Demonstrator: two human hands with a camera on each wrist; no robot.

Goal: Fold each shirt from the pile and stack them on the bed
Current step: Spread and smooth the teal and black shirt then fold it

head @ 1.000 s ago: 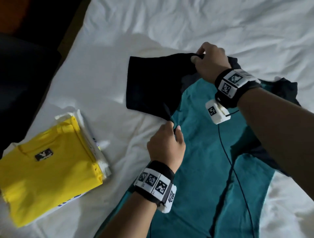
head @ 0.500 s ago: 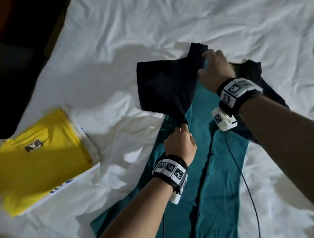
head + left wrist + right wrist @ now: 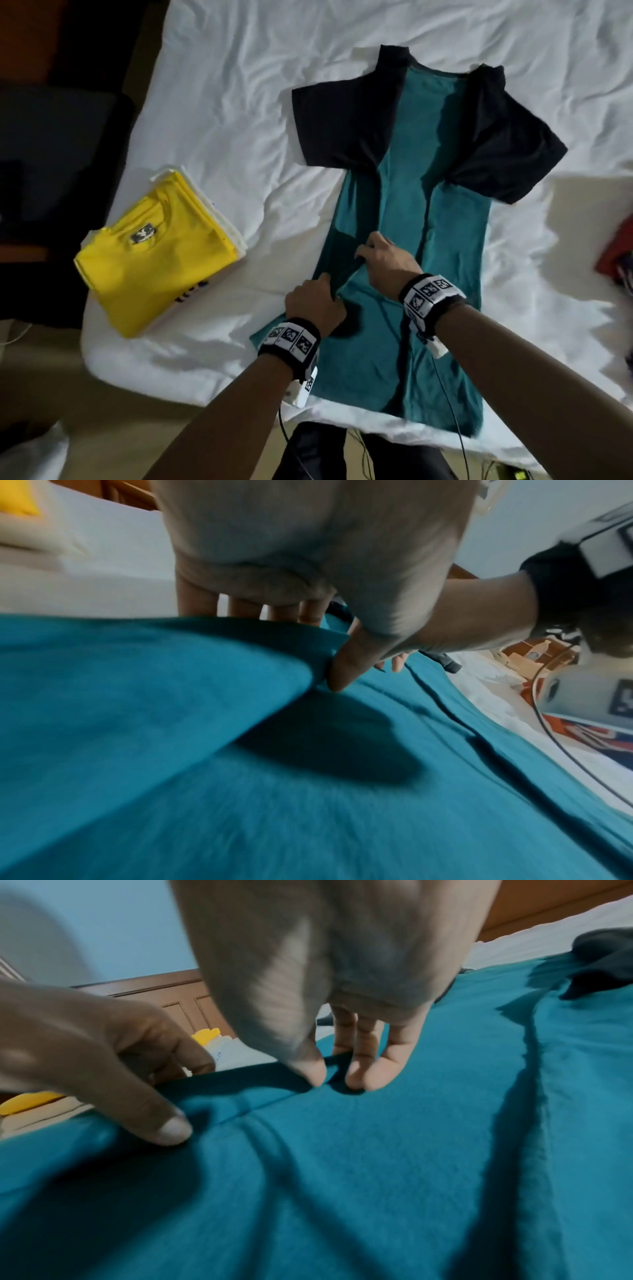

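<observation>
Dim room, with hard shadows falling across the white bed sheet (image 3: pixel 222 102). Both wrist views are motion-blurred and bent at the edges.

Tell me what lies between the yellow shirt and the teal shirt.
Only wrinkled white bedsheet between the yellow shirt and teal shirt, in the head view.

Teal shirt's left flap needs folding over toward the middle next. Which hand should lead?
Left, probably. The left hand already pinches the raised left edge of the teal shirt, thumb on top and fingers under. The right hand pinches the same edge farther up, arm reaching across the body; better for guiding.
</observation>
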